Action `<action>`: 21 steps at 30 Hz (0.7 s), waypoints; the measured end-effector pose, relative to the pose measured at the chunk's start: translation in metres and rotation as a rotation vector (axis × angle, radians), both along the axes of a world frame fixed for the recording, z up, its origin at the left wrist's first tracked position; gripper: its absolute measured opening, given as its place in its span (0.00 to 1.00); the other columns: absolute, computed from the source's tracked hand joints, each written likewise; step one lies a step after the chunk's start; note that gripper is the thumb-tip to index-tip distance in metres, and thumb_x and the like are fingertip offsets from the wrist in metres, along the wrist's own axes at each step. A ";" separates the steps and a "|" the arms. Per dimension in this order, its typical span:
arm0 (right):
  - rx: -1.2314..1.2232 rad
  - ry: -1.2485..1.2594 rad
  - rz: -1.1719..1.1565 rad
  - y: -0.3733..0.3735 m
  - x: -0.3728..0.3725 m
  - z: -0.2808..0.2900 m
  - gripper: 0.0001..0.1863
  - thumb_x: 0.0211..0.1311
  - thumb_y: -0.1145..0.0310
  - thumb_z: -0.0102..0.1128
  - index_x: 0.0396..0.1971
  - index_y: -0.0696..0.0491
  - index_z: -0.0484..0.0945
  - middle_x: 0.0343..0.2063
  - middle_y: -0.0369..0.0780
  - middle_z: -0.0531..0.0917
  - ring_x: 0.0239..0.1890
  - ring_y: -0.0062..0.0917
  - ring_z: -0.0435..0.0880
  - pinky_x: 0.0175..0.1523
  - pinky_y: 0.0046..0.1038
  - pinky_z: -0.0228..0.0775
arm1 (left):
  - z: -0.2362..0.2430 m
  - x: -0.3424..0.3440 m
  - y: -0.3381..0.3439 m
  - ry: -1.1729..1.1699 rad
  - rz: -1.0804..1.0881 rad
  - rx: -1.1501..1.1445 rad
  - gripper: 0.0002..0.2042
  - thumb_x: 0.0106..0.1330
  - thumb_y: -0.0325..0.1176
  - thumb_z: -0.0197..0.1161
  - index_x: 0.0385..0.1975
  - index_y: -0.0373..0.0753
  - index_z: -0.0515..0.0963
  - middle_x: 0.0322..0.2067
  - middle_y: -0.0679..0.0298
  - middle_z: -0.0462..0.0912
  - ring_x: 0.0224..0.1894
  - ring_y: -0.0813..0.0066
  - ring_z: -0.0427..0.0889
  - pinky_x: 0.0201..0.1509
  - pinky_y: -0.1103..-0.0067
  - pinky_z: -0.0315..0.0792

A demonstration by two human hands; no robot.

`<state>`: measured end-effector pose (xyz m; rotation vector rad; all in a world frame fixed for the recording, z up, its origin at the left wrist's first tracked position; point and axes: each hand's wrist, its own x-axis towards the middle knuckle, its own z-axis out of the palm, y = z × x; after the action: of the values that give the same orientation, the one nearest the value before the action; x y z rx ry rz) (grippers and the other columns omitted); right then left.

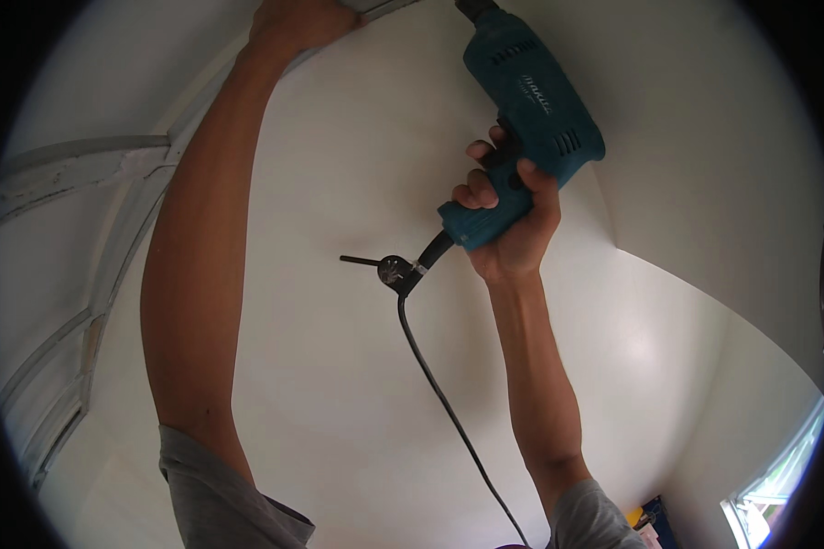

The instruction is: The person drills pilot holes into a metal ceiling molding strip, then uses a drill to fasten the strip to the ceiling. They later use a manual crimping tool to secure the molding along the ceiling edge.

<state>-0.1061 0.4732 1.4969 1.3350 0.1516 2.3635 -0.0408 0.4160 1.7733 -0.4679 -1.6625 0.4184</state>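
Right hand (533, 229) wraps teal pistol-shaped corded drill (538, 101) by the handle — nose up, tip cropped. Left hand (304, 23) at grey metal-looking strip (391, 7) — cut off, can't tell grip.

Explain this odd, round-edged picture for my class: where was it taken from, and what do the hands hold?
There is no robot here, just a person working bare-handed. The picture comes from a wide fisheye camera worn on the head, so straight edges bend near the rim. The right hand grips a teal power drill, with a dark cord trailing down. The left hand is up at the grey frame, partly cut off by the picture's edge, so its grip is unclear. Behind is a pale wall.
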 end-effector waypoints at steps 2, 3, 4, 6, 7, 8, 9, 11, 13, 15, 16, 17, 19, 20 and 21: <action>-0.016 0.090 0.090 -0.001 -0.005 0.000 0.19 0.60 0.60 0.57 0.48 0.55 0.71 0.36 0.42 0.79 0.22 0.18 0.74 0.31 0.24 0.69 | 0.001 -0.003 0.004 -0.003 0.037 0.008 0.26 0.51 0.39 0.77 0.45 0.24 0.83 0.46 0.40 0.85 0.49 0.47 0.86 0.54 0.64 0.80; -0.022 0.113 0.104 -0.002 -0.009 -0.001 0.18 0.61 0.60 0.56 0.47 0.54 0.71 0.35 0.41 0.79 0.22 0.18 0.73 0.31 0.24 0.69 | 0.001 -0.005 0.006 -0.005 0.055 0.012 0.26 0.51 0.39 0.76 0.44 0.24 0.83 0.45 0.39 0.85 0.49 0.47 0.86 0.54 0.64 0.80; -0.025 0.137 0.123 -0.003 -0.012 -0.001 0.17 0.61 0.60 0.56 0.45 0.54 0.71 0.34 0.40 0.79 0.22 0.18 0.73 0.31 0.24 0.69 | 0.001 -0.007 0.008 -0.008 0.063 0.021 0.26 0.51 0.39 0.76 0.44 0.24 0.83 0.45 0.39 0.85 0.49 0.46 0.86 0.54 0.64 0.80; -0.036 0.163 0.196 -0.006 -0.019 -0.002 0.15 0.62 0.60 0.55 0.43 0.53 0.72 0.32 0.39 0.78 0.22 0.17 0.72 0.31 0.24 0.69 | 0.000 -0.011 0.012 -0.025 0.101 0.041 0.26 0.51 0.39 0.76 0.44 0.23 0.83 0.44 0.39 0.85 0.48 0.46 0.86 0.53 0.63 0.80; -0.042 0.174 0.239 -0.007 -0.020 -0.002 0.14 0.62 0.60 0.55 0.43 0.53 0.72 0.31 0.39 0.78 0.22 0.17 0.72 0.31 0.23 0.69 | -0.001 -0.011 0.012 -0.013 0.104 0.021 0.26 0.51 0.39 0.76 0.44 0.23 0.82 0.44 0.38 0.85 0.48 0.45 0.86 0.53 0.63 0.80; -0.051 0.181 0.270 -0.009 -0.023 -0.002 0.14 0.62 0.60 0.55 0.42 0.52 0.72 0.30 0.38 0.78 0.22 0.18 0.72 0.31 0.23 0.69 | -0.002 -0.013 0.012 -0.002 0.098 -0.001 0.26 0.51 0.39 0.76 0.43 0.22 0.82 0.44 0.38 0.85 0.48 0.45 0.86 0.52 0.63 0.80; -0.050 0.169 0.260 -0.011 -0.023 -0.002 0.13 0.62 0.60 0.55 0.41 0.52 0.72 0.30 0.38 0.78 0.22 0.18 0.72 0.31 0.23 0.69 | -0.003 -0.012 0.011 0.008 0.088 -0.022 0.26 0.51 0.39 0.75 0.43 0.22 0.82 0.43 0.38 0.85 0.48 0.45 0.86 0.52 0.63 0.80; -0.048 0.144 0.233 -0.012 -0.025 -0.002 0.12 0.62 0.60 0.55 0.40 0.51 0.72 0.29 0.37 0.77 0.22 0.18 0.72 0.31 0.23 0.69 | -0.005 -0.012 0.008 0.007 0.080 -0.025 0.25 0.51 0.39 0.75 0.43 0.22 0.82 0.43 0.38 0.85 0.47 0.45 0.86 0.52 0.62 0.80; -0.048 0.130 0.238 -0.012 -0.023 -0.001 0.12 0.62 0.60 0.55 0.40 0.51 0.72 0.29 0.37 0.77 0.22 0.18 0.72 0.32 0.24 0.69 | -0.006 -0.010 0.006 0.003 0.090 -0.035 0.25 0.51 0.39 0.75 0.42 0.22 0.83 0.43 0.38 0.85 0.47 0.45 0.86 0.52 0.62 0.79; -0.047 0.128 0.185 -0.011 -0.021 -0.001 0.12 0.63 0.60 0.55 0.39 0.51 0.72 0.28 0.37 0.77 0.22 0.18 0.72 0.31 0.24 0.69 | -0.004 -0.009 0.003 0.019 0.065 -0.057 0.25 0.51 0.39 0.75 0.41 0.22 0.83 0.43 0.37 0.85 0.47 0.45 0.86 0.51 0.62 0.79; -0.042 0.118 0.174 -0.011 -0.018 0.000 0.12 0.63 0.60 0.56 0.39 0.51 0.72 0.28 0.37 0.78 0.22 0.18 0.72 0.31 0.24 0.69 | -0.003 -0.007 0.003 0.015 0.054 -0.052 0.25 0.51 0.39 0.75 0.41 0.22 0.83 0.43 0.37 0.85 0.47 0.45 0.86 0.51 0.62 0.79; -0.037 0.108 0.149 -0.011 -0.019 0.000 0.12 0.63 0.59 0.56 0.39 0.51 0.72 0.29 0.37 0.78 0.22 0.18 0.72 0.31 0.24 0.69 | -0.003 -0.009 0.002 0.012 0.029 -0.046 0.24 0.51 0.39 0.75 0.40 0.22 0.83 0.43 0.37 0.85 0.47 0.44 0.86 0.51 0.62 0.80; -0.036 0.076 0.127 -0.011 -0.016 0.000 0.12 0.63 0.60 0.56 0.39 0.51 0.72 0.29 0.37 0.78 0.22 0.18 0.72 0.31 0.24 0.69 | -0.002 -0.009 0.003 -0.006 0.038 -0.027 0.24 0.51 0.39 0.75 0.40 0.22 0.83 0.43 0.37 0.85 0.47 0.45 0.86 0.52 0.62 0.79; -0.030 0.069 0.111 -0.010 -0.015 0.000 0.12 0.63 0.60 0.56 0.39 0.51 0.72 0.28 0.37 0.78 0.22 0.18 0.72 0.31 0.24 0.69 | -0.001 -0.010 0.003 -0.014 0.053 -0.016 0.24 0.52 0.39 0.75 0.41 0.23 0.83 0.43 0.37 0.85 0.47 0.45 0.86 0.52 0.63 0.79; -0.034 0.067 0.107 -0.010 -0.015 0.000 0.12 0.63 0.60 0.55 0.39 0.51 0.72 0.28 0.37 0.78 0.22 0.18 0.72 0.31 0.24 0.69 | 0.000 -0.011 0.003 -0.022 0.066 -0.004 0.24 0.52 0.39 0.75 0.41 0.23 0.83 0.43 0.38 0.85 0.47 0.45 0.86 0.52 0.63 0.79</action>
<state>-0.1210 0.4630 1.4969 1.4232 0.2886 2.3931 -0.0519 0.4192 1.7731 -0.4225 -1.7023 0.4670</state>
